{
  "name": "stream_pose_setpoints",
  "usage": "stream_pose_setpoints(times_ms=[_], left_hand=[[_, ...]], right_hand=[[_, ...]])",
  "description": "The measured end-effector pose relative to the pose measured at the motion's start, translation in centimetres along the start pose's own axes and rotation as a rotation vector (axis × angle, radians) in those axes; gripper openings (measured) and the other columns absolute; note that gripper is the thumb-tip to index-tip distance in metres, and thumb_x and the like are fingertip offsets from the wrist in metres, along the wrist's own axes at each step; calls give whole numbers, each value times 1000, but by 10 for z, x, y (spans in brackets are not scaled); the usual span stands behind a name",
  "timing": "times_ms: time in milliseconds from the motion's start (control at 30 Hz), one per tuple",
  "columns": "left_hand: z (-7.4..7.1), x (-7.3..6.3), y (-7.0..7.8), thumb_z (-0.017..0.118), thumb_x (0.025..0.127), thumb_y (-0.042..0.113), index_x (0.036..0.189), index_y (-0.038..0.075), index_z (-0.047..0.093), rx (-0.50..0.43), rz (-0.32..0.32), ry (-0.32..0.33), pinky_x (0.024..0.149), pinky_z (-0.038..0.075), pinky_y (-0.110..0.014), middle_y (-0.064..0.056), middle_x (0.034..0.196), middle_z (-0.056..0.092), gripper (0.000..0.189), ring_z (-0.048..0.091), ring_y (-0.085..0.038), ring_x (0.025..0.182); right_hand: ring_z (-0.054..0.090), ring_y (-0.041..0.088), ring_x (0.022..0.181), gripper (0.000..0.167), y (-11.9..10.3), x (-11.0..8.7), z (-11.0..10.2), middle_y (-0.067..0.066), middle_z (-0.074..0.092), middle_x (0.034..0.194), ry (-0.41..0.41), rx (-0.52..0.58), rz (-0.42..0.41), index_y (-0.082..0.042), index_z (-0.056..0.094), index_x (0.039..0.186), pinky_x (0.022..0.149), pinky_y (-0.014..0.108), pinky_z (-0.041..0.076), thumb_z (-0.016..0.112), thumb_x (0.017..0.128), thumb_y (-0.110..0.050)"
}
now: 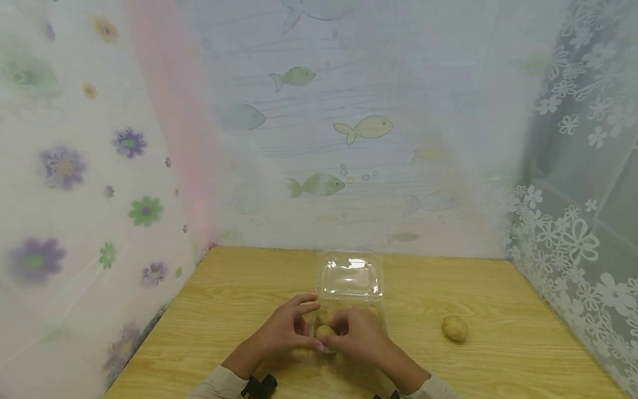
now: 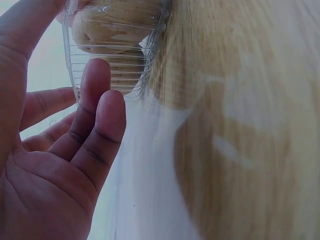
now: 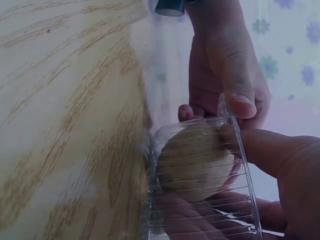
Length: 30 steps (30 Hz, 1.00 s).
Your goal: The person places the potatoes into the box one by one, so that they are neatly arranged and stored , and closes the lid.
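Note:
A clear plastic clamshell container [image 1: 384,332] stands on the table with several potatoes inside. My left hand [image 1: 284,327] holds its left side, thumb at the front corner and index finger toward the back one. In the left wrist view, two fingertips [image 2: 111,117] of that hand stand beside the ribbed wall. Reaching in from the right, my right hand [image 1: 361,335] grips a potato [image 1: 325,332] near the front of the container. Through the wall in the right wrist view, this potato [image 3: 195,162] shows between thumb and fingers.
The container's clear lid [image 1: 349,274] is raised and leans back behind it. One loose potato [image 1: 455,328] lies on the wooden table [image 1: 249,277] to the right. Patterned curtains [image 1: 309,138] hang behind the table and along both sides.

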<state>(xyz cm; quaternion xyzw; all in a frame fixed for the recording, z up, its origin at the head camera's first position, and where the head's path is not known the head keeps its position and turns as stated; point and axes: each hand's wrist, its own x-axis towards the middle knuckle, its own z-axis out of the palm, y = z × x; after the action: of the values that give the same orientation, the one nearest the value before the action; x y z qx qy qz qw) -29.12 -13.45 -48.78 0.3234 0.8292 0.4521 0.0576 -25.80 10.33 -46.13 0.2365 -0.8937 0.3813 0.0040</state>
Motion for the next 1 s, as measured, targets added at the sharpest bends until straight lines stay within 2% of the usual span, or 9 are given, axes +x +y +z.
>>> stream_pose_setpoints(times_ms=[667, 1000], left_hand=[[-1, 1, 2, 91, 79, 37, 150, 3, 52, 17, -2, -4, 68, 59, -24, -3, 161, 41, 88, 66, -5, 74], [-1, 0, 0, 92, 78, 38, 151, 4, 51, -3, -3, -8, 68, 59, -25, -5, 161, 42, 90, 67, -5, 75]], right_hand=[[61, 1, 71, 23, -1, 1, -2, -12, 70, 79, 7, 3, -16, -23, 76, 84, 64, 20, 52, 86, 83, -43], [70, 6, 84, 32, -1, -2, -12, -11, 76, 91, -8, -7, -1, -19, 79, 94, 74, 25, 58, 84, 84, -49]])
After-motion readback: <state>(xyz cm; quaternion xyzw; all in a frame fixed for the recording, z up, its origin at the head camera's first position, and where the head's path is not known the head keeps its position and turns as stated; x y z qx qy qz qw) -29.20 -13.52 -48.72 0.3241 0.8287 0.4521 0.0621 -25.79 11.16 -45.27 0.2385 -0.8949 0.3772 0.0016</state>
